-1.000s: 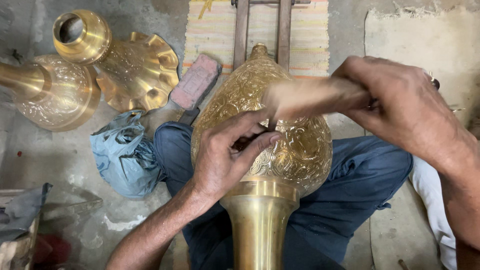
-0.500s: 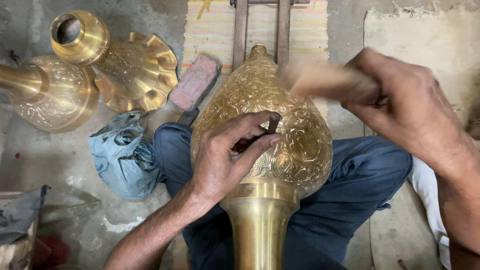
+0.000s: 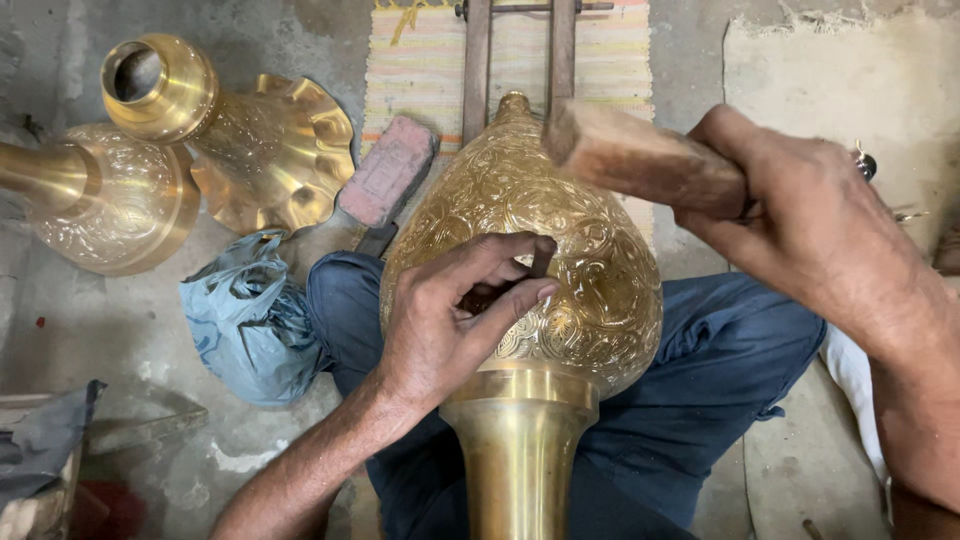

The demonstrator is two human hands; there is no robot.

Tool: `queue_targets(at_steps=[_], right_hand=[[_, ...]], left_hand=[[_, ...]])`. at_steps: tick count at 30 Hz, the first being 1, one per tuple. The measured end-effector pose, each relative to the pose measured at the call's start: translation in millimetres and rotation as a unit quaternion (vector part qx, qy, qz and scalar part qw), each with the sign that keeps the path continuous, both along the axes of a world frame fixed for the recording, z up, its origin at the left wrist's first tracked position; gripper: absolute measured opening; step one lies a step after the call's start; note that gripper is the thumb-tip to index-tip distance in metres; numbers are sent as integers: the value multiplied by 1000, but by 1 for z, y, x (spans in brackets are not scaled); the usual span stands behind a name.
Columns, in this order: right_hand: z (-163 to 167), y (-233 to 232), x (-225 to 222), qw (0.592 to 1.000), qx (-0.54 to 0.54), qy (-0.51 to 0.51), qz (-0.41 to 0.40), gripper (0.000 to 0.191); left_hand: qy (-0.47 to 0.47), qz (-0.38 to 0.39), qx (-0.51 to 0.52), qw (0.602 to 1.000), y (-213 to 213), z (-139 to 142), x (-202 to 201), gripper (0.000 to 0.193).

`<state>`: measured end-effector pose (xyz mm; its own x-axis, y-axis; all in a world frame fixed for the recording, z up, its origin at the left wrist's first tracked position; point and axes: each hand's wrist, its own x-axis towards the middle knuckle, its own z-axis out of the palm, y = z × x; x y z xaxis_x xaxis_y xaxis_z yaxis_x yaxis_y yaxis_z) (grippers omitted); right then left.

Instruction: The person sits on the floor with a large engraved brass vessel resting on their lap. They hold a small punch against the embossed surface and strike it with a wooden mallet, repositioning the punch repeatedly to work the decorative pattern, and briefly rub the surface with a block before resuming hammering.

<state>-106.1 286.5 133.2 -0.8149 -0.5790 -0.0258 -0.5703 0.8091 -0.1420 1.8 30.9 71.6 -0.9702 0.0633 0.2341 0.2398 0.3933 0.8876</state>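
Far left on the concrete floor (image 3: 60, 330): two finished brass vases (image 3: 215, 140) lying on their sides, one with a fluted rim, well clear of the work. Just right of them, a crumpled blue bag (image 3: 250, 320) against the knee, and a reddish brick (image 3: 388, 172) at the edge of a striped mat (image 3: 420, 70). Centre: the big embossed brass vase (image 3: 600, 260) resting across the lap in blue trousers, neck toward the camera, far tip against two wooden bars (image 3: 477, 60). Left hand (image 3: 445, 320) curled on the belly of the vase, thumb and fingers pinched round a small dark chisel (image 3: 541, 262) set point-down on the pattern. Right hand (image 3: 810, 225) closed tight round a wooden mallet (image 3: 640, 160), raised above and beside the chisel, not touching it. Looks like the chasing step, mid-swing. Next move by this reading: a short, square blow onto the chisel head, chisel kept steady, fingertips clear, vase braced against rolling.
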Motion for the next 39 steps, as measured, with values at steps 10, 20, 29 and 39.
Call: queue_targets(at_steps=[10, 20, 29, 39], right_hand=[[-10, 1, 6, 987, 11, 128, 99, 45], [-8, 1, 4, 994, -98, 13, 36, 38], [-19, 5, -6, 980, -188, -58, -12, 30], [-5, 3, 1, 986, -160, -39, 21, 21]], left_hand=[[21, -7, -15, 1000, -2, -4, 5, 22], [35, -28, 24, 999, -2, -2, 3, 30], [11, -13, 23, 1000, -2, -5, -1, 33], [8, -13, 18, 1000, -2, -3, -2, 30]])
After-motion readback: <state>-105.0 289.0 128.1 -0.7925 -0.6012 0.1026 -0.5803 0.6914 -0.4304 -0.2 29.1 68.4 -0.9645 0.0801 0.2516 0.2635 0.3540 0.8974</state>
